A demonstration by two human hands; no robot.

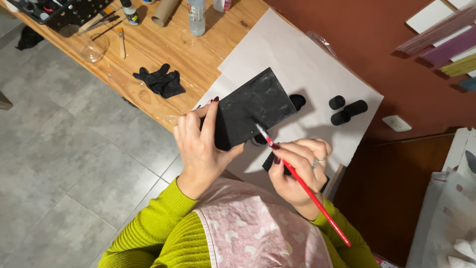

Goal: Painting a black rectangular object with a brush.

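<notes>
**Head view: black box being painted over white paper**

Head camera is looking straight down on a person in green knit sleeves and a pink patterned apron, who is working at a wooden table (163, 54) partly covered by a large white paper sheet (297, 54).

The left hand (201, 144) is gripping a flat black box (253, 108) at its 8 o'clock corner, thumb lying on the painted top face and the other fingers curling around the edge, so the box is being held tilted above the paper. The box is sitting at the centre of the view, its surface showing wet, uneven black paint.

The right hand (297, 168) is closing around a red-handled brush (305, 186) in a pen-like pinch, with a ring showing on 1 finger. The brush tip is touching the box's lower edge, at 6 o'clock from the box's middle, while the handle is running off toward 5 o'clock past the wrist. A small dark object is lying under this hand; what it is cannot be told.

At 3 o'clock from the box, 3 short black cylinders (347, 110) are lying close together on the paper. At 10 o'clock, a crumpled black glove (161, 81) is resting on the bare wood. Farther toward 11 o'clock, spare brushes (111, 27), a cardboard tube (164, 11) and a clear plastic bottle (197, 16) are standing near the table's far edge.
</notes>
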